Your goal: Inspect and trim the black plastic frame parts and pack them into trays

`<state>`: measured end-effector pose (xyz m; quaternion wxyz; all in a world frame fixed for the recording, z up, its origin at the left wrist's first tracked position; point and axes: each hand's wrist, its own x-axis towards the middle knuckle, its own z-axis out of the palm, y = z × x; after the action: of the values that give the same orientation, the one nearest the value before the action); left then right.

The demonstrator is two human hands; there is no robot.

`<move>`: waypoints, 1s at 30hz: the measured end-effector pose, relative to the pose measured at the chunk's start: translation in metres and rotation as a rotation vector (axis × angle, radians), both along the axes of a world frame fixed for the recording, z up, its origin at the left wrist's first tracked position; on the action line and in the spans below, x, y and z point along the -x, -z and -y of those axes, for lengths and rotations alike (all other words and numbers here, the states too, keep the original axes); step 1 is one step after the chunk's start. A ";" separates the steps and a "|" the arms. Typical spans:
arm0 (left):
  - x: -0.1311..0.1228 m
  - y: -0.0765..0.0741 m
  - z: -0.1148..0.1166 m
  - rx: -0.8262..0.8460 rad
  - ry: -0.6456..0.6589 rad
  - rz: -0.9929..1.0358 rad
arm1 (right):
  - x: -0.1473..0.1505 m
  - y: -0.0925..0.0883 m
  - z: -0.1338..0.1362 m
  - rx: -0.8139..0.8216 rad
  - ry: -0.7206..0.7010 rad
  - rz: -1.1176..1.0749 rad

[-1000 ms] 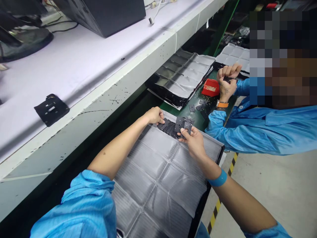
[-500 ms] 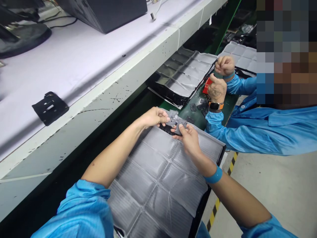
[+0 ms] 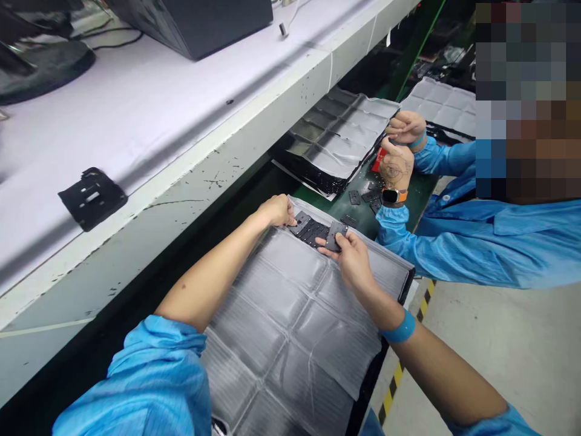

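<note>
My right hand (image 3: pixel 354 254) grips a flat dark grey plastic part (image 3: pixel 336 234) between thumb and fingers, above the far end of a tray. At the tray's far left corner, my left hand (image 3: pixel 278 212) has its fingertips closed at the edge of another flat dark part (image 3: pixel 299 223). That part lies over a compartment where several black parts (image 3: pixel 314 231) rest in a row. The tray (image 3: pixel 290 315) has a grid of compartments under a translucent ribbed sheet.
A co-worker's hands (image 3: pixel 397 163) are close by on the right, above loose black parts (image 3: pixel 371 196) and a red item (image 3: pixel 378 160). Another covered tray (image 3: pixel 340 136) lies beyond. A white shelf edge (image 3: pixel 204 175) runs along the left, with a black part (image 3: pixel 93 198) on it.
My left hand has moved slightly left and down to the compartment's corner, apart from the right hand's part. The row of black parts is now uncovered. The co-worker's hands have shifted left.
</note>
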<state>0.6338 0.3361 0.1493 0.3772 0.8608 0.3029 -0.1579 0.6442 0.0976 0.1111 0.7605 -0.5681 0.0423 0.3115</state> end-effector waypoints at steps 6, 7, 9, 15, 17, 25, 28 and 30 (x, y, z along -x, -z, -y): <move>0.019 -0.018 0.033 0.103 0.053 0.155 | 0.004 -0.001 -0.001 0.029 -0.035 0.044; 0.022 -0.019 0.040 0.227 0.082 0.186 | 0.004 -0.001 -0.002 0.036 -0.046 0.057; 0.026 -0.019 0.051 0.431 0.101 0.235 | 0.005 0.000 -0.004 0.049 -0.071 0.086; 0.020 -0.013 0.018 0.334 -0.008 0.252 | 0.005 0.004 -0.003 0.098 -0.119 0.149; 0.016 -0.008 0.000 0.238 -0.036 0.225 | 0.005 0.006 0.001 0.123 -0.124 0.171; 0.003 0.011 -0.012 -0.114 0.002 0.094 | 0.002 0.020 0.014 0.210 -0.144 0.321; 0.004 0.006 -0.007 -0.228 0.031 0.082 | 0.003 0.019 0.017 0.240 -0.153 0.382; 0.008 0.003 -0.004 -0.286 0.055 0.083 | 0.005 0.016 0.018 0.256 -0.161 0.420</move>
<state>0.6258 0.3399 0.1467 0.2586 0.9195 0.2828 -0.0878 0.6389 0.0797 0.0946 0.6474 -0.7134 -0.1229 0.2382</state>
